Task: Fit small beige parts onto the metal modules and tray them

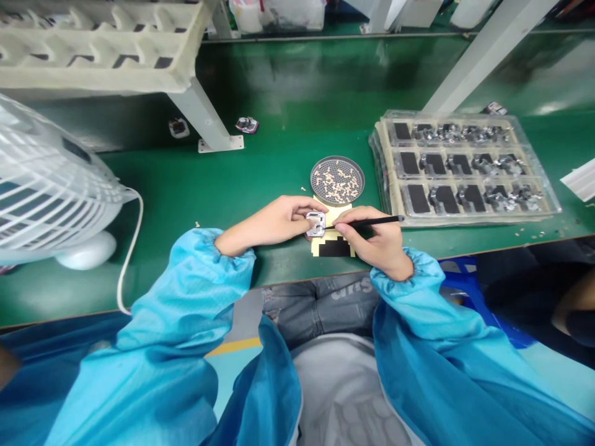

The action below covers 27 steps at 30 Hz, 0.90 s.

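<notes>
My left hand (280, 218) grips a small square device casing (316, 224) with a white and silver inside, held low over the bench. From the right, my right hand (377, 238) pinches a thin black tweezers-like tool (379, 220). Its tip meets the casing's right side; whether it holds anything is too small to tell. Under the hands lies a yellow sheet (335, 214) with a black patch (333, 248) near the bench edge. Just beyond them sits a round dark dish (318, 191) strewn with many small beige parts (338, 178).
Stacked plastic trays (389, 207) with black pads and metal parts stand at right. A white fan (60, 186) and its cable (134, 241) occupy the left. Two small casings (246, 124) lie farther back near a shelf post (204, 118). Another person's dark sleeve (525, 303) shows at right.
</notes>
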### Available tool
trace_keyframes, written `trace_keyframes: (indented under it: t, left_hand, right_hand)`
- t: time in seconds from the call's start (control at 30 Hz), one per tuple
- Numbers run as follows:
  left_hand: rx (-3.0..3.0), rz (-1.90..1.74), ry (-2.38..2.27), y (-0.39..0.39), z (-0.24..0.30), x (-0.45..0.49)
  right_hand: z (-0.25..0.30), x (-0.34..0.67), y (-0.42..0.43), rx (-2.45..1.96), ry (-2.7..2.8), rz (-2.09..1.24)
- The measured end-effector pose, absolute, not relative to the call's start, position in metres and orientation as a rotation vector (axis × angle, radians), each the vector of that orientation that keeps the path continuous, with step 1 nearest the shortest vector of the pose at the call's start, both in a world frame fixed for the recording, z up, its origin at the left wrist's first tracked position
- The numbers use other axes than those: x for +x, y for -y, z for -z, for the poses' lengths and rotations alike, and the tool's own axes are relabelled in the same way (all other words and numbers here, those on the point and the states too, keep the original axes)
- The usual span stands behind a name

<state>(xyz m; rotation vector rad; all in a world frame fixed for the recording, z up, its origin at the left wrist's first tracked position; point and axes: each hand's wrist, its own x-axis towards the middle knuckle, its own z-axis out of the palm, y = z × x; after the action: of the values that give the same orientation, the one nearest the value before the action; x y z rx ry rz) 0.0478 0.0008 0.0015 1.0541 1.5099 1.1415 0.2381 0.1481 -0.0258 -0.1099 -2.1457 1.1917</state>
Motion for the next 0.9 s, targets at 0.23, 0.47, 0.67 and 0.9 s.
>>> trace_keyframes:
  t: [0.23, 0.47, 0.67, 0.9]
  left_hand:
    - [1.0, -1.193, -1.486, -0.002, -0.001, 0.049]
    - [0.884, -1.291, -1.633, -0.004, -0.007, 0.042]
    - [0.731, -1.514, -1.611, -0.005, -0.012, 0.038]
    - [0.889, -1.323, -1.777, -0.004, -0.012, 0.04]
  right_hand:
    - [0.029, 0.238, -0.153, -0.149, 2.084, -1.401]
    - [0.017, 0.258, -0.147, -0.054, 2.089, -1.65]
    - [-0.037, 0.306, -0.195, -0.391, 2.015, -1.38]
    - [-0.074, 0.335, -0.362, -1.224, 2.331, -0.331]
